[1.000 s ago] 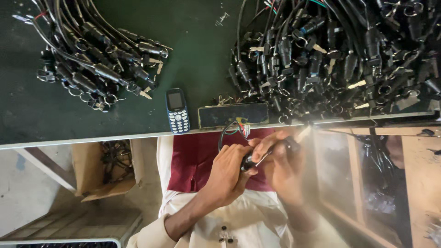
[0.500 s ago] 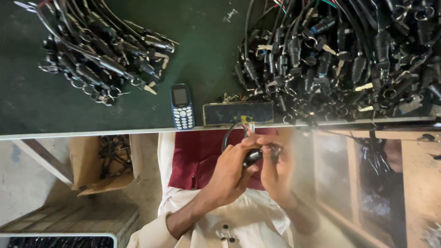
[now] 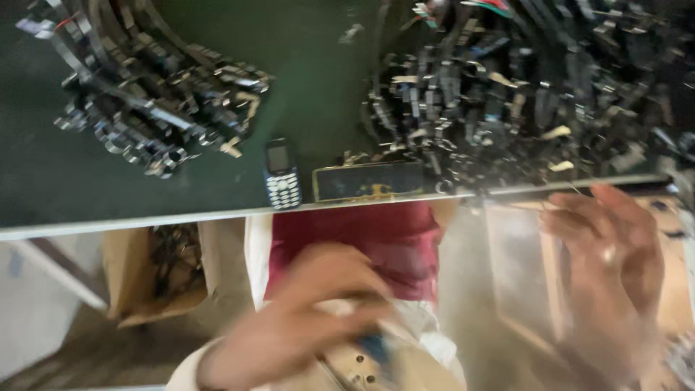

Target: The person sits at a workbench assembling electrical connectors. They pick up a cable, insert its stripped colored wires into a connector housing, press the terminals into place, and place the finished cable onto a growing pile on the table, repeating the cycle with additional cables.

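Green covers our bench (image 3: 326, 65), which carries two heaps of black cables (image 3: 156, 101) (image 3: 536, 94), a small keypad phone (image 3: 282, 175) and a dark flat box (image 3: 369, 181) at its near edge; a cardboard box (image 3: 156, 271) sits on the floor below. A moment ago our hands met over a small part; now the right hand (image 3: 612, 253) has swung out beside the edge, fingers loosely spread. The left hand (image 3: 304, 326) stays low over our lap, blurred, curled on something dark we cannot identify.

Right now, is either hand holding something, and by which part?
The left hand is closed around something small and dark, too blurred to name or tell the part. The right hand is open near the table edge, holding nothing visible.
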